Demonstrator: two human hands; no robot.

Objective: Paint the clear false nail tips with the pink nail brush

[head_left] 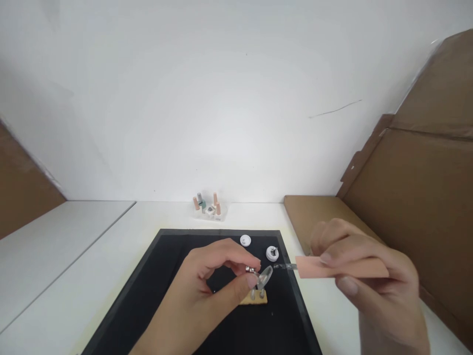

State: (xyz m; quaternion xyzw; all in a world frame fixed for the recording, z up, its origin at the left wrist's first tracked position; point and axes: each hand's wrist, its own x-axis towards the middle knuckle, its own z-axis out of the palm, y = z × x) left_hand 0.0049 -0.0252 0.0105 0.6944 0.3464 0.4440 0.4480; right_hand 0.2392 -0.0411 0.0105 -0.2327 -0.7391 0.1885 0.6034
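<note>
My left hand pinches a small silvery metal piece between thumb and forefinger, and a clear oval nail tip stands out from it to the right. My right hand is closed on a flat pink handle. A thin brush end points left from that handle, with its tip close to the nail tip; contact cannot be made out. Below the nail tip, a tan strip with small clear pieces on it lies on the black mat, partly hidden by my left hand.
Two small round white containers sit on the mat's back right, the nearer one holding dark bits. Behind the mat, a clear tray holds several small bottles. Cardboard lies at the right, near a brown cardboard wall.
</note>
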